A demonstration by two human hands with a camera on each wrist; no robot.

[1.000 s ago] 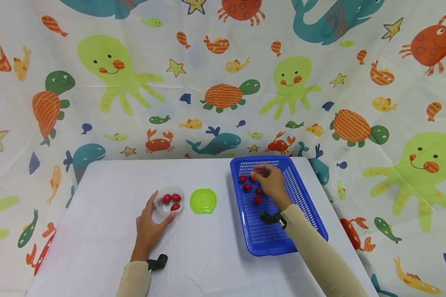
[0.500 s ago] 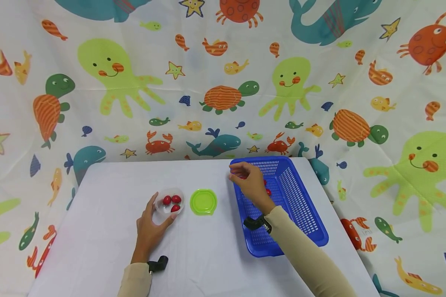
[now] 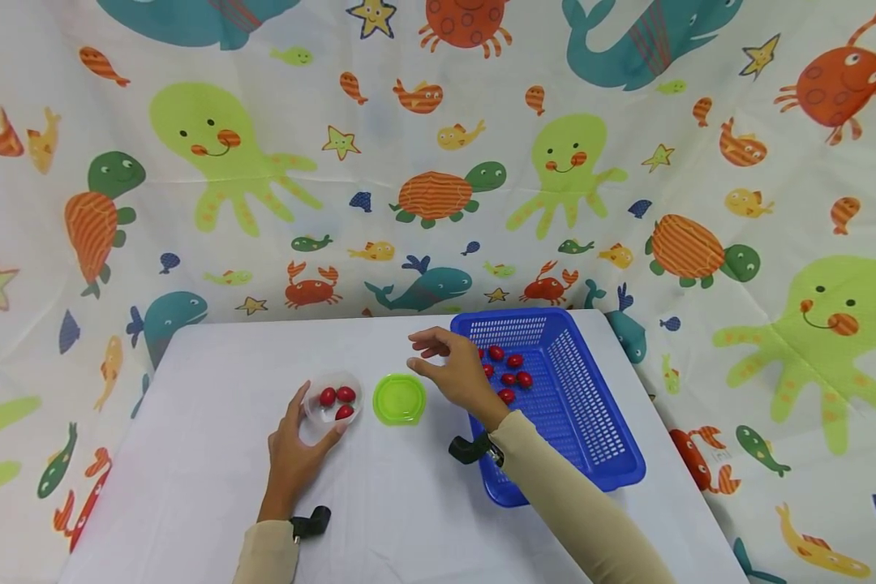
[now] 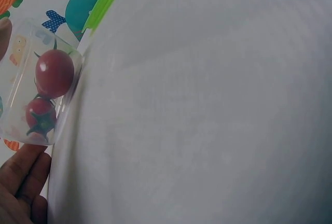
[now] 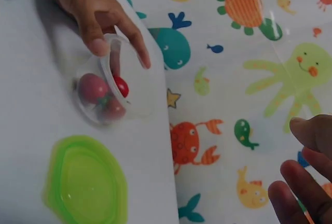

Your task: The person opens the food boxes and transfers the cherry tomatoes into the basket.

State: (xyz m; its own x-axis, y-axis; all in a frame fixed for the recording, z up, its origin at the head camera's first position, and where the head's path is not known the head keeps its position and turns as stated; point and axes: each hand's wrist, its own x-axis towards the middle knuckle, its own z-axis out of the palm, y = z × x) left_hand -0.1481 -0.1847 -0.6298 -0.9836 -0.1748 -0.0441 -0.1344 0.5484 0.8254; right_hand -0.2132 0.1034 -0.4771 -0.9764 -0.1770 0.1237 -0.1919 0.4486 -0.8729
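My left hand (image 3: 295, 458) holds a small clear plastic container (image 3: 324, 419) at the left of the table, thumb on one side and fingers on the other. Three red cherry tomatoes (image 3: 327, 397) lie inside; green stem tops show in the left wrist view. A light green lid (image 3: 399, 400) lies on the table just right of the container. My right hand (image 3: 456, 377) hovers beyond the lid, left of the blue basket (image 3: 591, 438). Its thumb and fingers are spread apart, and nothing shows between them. Several more tomatoes (image 3: 514, 360) sit in the basket's far left part.
A white cloth covers the table (image 3: 197, 422). Behind its far edge hangs a curtain (image 3: 380, 89) printed with sea animals. The basket's raised rim stands near the table's right edge.
My right hand has moved left from over the tomatoes in the basket, past its rim, to above the table near the lid. The left hand and container have stayed in place.
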